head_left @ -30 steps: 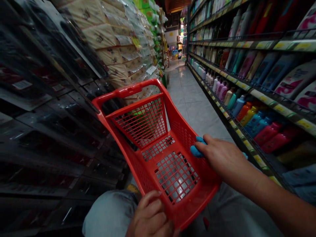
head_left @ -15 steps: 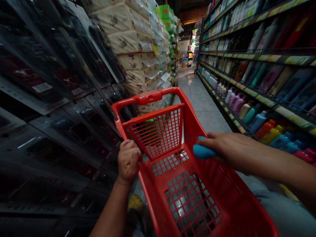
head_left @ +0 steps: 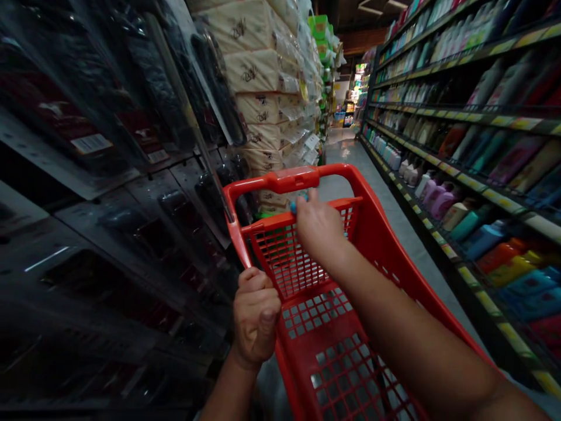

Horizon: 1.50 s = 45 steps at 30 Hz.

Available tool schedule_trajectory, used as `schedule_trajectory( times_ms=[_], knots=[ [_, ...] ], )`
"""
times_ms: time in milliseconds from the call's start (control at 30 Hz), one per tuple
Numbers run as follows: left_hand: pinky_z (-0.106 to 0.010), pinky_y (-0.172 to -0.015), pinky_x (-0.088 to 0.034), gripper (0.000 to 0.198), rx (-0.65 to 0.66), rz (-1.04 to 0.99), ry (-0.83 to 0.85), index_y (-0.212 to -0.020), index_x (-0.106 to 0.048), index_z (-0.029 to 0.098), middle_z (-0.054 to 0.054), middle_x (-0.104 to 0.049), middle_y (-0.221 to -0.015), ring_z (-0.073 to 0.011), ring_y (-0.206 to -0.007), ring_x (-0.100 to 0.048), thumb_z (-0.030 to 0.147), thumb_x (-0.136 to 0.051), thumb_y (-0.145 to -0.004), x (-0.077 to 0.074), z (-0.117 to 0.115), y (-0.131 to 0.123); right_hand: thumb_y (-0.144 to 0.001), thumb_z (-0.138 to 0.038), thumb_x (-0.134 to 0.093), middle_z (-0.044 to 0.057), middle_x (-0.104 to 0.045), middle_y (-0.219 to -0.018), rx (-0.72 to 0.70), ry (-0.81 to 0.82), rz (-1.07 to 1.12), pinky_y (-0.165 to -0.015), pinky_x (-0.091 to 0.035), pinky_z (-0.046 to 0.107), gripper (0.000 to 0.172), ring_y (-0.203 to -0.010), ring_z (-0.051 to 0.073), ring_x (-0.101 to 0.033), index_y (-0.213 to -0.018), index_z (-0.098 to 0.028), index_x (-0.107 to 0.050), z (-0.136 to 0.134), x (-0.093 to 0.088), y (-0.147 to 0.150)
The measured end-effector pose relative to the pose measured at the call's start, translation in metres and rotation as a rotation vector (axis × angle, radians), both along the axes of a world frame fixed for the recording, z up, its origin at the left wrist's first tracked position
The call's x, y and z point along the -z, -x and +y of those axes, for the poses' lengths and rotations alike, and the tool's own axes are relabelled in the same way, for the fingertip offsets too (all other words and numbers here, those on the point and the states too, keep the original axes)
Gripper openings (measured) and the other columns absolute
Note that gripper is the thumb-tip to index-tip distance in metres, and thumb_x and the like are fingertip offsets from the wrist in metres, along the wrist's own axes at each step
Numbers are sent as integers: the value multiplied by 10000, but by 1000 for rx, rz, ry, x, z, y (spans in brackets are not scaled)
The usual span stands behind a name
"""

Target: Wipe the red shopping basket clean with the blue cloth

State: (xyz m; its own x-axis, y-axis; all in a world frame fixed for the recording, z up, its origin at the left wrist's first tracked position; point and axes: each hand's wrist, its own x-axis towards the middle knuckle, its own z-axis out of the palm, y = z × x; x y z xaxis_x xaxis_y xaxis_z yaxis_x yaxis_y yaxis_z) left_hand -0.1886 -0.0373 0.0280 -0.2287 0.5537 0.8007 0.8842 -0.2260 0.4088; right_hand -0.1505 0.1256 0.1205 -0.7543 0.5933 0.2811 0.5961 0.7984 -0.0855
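Observation:
A red plastic shopping basket [head_left: 390, 263] on wheels fills the lower middle of the view. My left hand [head_left: 255, 316] is closed in a fist around its left rim. My right hand [head_left: 319, 227] reaches across the basket to its far end, just below the red handle [head_left: 289, 180]. The fingers of that hand are closed on a small blue object [head_left: 294, 206], which is mostly hidden behind them. The inner mesh flap of the basket [head_left: 284, 260] stands upright under my right hand.
A narrow tiled aisle [head_left: 350, 153] runs ahead. Shelves of coloured bottles [head_left: 442, 199] line the right side. On the left hang dark packaged goods [head_left: 109, 175], with stacked tissue packs [head_left: 267, 99] beyond them.
My right hand has carried the blue object from the basket's right side forward to the far end near the handle. The left hand has slid along the left rim. The view has tilted up.

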Motion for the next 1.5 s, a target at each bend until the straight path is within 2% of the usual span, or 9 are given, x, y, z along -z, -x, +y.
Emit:
schedule_trajectory(
  times_ms=[167, 367, 600, 833, 933, 1067, 1333, 1400, 1500],
  knots=[
    [-412, -791, -344, 624, -10, -24, 26, -512, -305, 200, 26, -320, -465, -146, -566, -372, 478, -147, -1047, -1, -5, -2, -1003, -178, -395, 114, -478, -1450, -317, -25, 221, -802, -572, 325, 366, -1101, 232, -610, -1300, -253, -595, -30, 35, 10],
    [-416, -798, -333, 608, 10, -29, 33, -531, -300, 187, 26, -334, -484, -140, -580, -388, 465, -153, -1051, -1, -6, -4, -981, -203, -457, 174, -367, -1483, 29, 43, 554, -1002, -515, 430, 469, -1317, 317, -479, -1446, -212, -516, -1, 85, 0],
    [-412, -796, -335, 613, -22, -47, 42, -528, -318, 190, 24, -360, -478, -144, -585, -389, 455, -151, -1054, -1, -6, -6, -1030, -260, -402, 74, -469, -1450, -429, 18, 230, -1010, -506, 351, 445, -1243, 249, -518, -1413, -422, -560, -30, 150, 10],
    [-430, -806, -317, 611, -39, -68, 63, -522, -309, 185, 23, -357, -476, -139, -573, -385, 439, -149, -1054, -3, -8, -7, -916, -141, -450, 214, -398, -1398, 334, 112, 747, -1062, -471, 436, 459, -1324, 295, -488, -1365, -136, -540, 46, 164, -29],
    [-434, -812, -307, 608, -35, -68, 58, -520, -322, 186, 22, -367, -477, -139, -571, -394, 431, -162, -1054, -2, -5, -7, -927, -149, -476, 208, -407, -1423, 88, 136, 678, -1065, -467, 399, 450, -1337, 284, -464, -1371, -159, -549, 11, 180, -13],
    [-443, -844, -296, 620, -42, -62, 85, -521, -342, 188, 19, -389, -492, -143, -586, -409, 440, -149, -1054, -2, -3, -5, -977, -196, -468, 68, -500, -1403, -361, 131, 311, -1017, -500, 373, 450, -1221, 239, -518, -1357, -399, -598, -31, 206, 0],
    [-448, -872, -309, 636, -36, -72, 87, -511, -332, 188, 16, -401, -478, -147, -584, -430, 459, -146, -1055, 1, -3, -3, -920, -162, -457, 224, -388, -1430, 349, 195, 545, -1073, -454, 458, 457, -1333, 303, -455, -1373, -133, -512, 43, 230, -49],
    [-448, -877, -314, 639, -43, -75, 79, -508, -339, 189, 15, -402, -478, -146, -583, -432, 456, -148, -1056, 2, -2, -4, -912, -152, -482, 205, -404, -1452, 233, 237, 465, -1065, -463, 437, 464, -1336, 290, -451, -1375, -166, -510, 17, 243, -43],
    [-450, -890, -317, 639, -48, -80, 89, -508, -359, 194, 11, -416, -486, -147, -594, -443, 453, -150, -1054, 2, -1, -6, -961, -184, -495, 83, -518, -1417, -199, 277, 185, -996, -500, 374, 401, -1249, 245, -503, -1319, -336, -590, -34, 259, -30]
  ],
)
